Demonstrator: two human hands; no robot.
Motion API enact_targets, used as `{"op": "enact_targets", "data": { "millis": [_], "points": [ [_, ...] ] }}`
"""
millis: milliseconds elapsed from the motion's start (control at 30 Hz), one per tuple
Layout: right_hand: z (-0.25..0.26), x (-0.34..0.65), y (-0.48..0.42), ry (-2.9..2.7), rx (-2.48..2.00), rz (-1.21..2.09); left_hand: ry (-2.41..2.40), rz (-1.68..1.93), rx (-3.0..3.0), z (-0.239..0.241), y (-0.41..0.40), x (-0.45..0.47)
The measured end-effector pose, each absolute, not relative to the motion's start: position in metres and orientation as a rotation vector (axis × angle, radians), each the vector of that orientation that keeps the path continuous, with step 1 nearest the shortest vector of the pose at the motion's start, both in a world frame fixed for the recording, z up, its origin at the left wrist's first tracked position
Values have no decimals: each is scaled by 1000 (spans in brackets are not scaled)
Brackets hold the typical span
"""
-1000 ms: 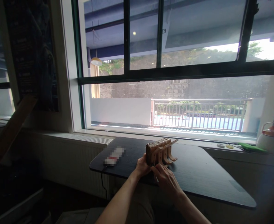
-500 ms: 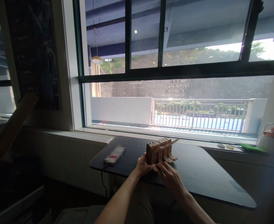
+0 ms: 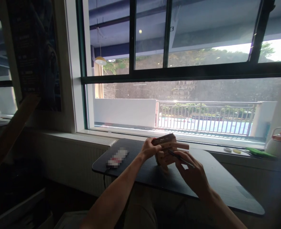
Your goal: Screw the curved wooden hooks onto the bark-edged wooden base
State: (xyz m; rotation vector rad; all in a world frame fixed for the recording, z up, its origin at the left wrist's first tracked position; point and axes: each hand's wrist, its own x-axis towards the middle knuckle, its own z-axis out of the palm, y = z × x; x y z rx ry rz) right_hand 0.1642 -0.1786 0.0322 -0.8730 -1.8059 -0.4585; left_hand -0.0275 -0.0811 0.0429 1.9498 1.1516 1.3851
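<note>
A brown wooden piece (image 3: 166, 139) with a rough edge and several pale, curved strips is held up over the dark table (image 3: 217, 181). My left hand (image 3: 149, 149) is closed around its left side, thumb pressed on the front. A pale strip sticks out to the right from the piece. My right hand (image 3: 195, 171) pinches a slender dark tool (image 3: 177, 156), whose tip reaches the wood below that strip. The tip is too small to make out, so I cannot tell the tool's kind.
A phone with a blurred screen (image 3: 118, 158) lies at the table's left, a cable hanging from it. Beyond the table, the windowsill holds a roll of tape (image 3: 227, 149), a green item (image 3: 260, 153) and a white container with an orange top (image 3: 279, 143).
My left hand has raised and tilted the wooden piece. My right hand has moved up and to the right, and the dark tool in it now shows clearly against the wood.
</note>
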Motion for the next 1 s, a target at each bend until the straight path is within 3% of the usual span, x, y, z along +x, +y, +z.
{"op": "enact_targets", "data": {
  "millis": [133,267,467,1000],
  "points": [
    [76,167,-180,-1834,-1086,-360,1136,1136,2092,73,-75,-23],
    [95,163,-172,-1925,-1181,-332,1042,1061,2096,71,-75,-18],
    [111,154,-163,-2153,-1160,-254,795,1021,2013,61,-81,-22],
    [129,155,-147,-2362,-1158,-338,723,1062,1848,60,-85,-22]
  ]
}}
